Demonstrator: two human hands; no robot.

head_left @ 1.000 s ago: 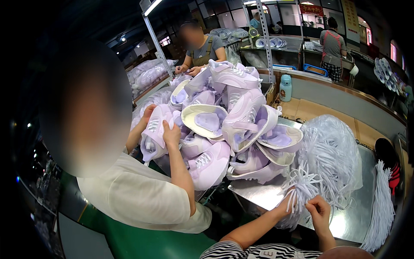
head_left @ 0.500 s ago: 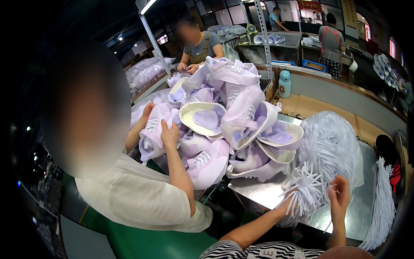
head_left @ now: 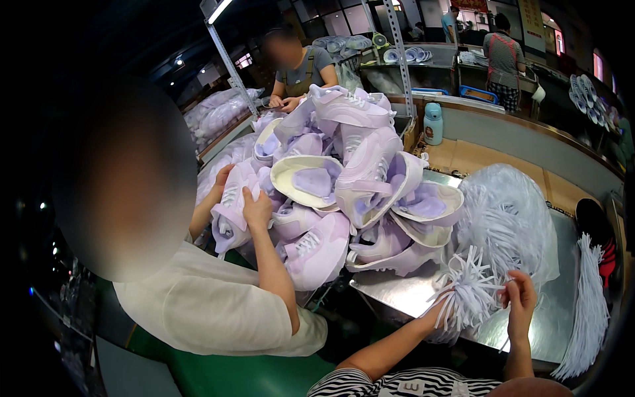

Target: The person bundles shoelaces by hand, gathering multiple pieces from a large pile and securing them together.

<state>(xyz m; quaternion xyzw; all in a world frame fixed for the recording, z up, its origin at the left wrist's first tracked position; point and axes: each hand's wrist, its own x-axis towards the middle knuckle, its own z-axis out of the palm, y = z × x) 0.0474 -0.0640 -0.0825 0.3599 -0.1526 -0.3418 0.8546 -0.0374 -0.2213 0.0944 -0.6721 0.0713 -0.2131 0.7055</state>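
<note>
White shoelaces in a loose bunch (head_left: 468, 291) fan out over my left hand (head_left: 442, 311), which is closed around them. Their strands hide most of its fingers. Just right of the bunch, my right hand (head_left: 521, 298) is raised with curled fingers, thumb and fingertips pinched on a thin white lace. Part of that lace hangs below the hand. Beyond both hands, a clear plastic bag (head_left: 506, 218) full of white laces rests on the metal tabletop (head_left: 397, 291).
Lilac shoes (head_left: 367, 165) form a tall pile left of the bag. A co-worker (head_left: 198, 291) at left holds one laced shoe (head_left: 231, 198); another person (head_left: 297, 73) stands behind the pile. More laces (head_left: 585, 311) hang at the right edge. A blue bottle (head_left: 433, 124) stands behind.
My right hand's fingers have drawn in closer to the lace bunch and are more closed. My left hand keeps its hold. The whole view has shifted slightly.
</note>
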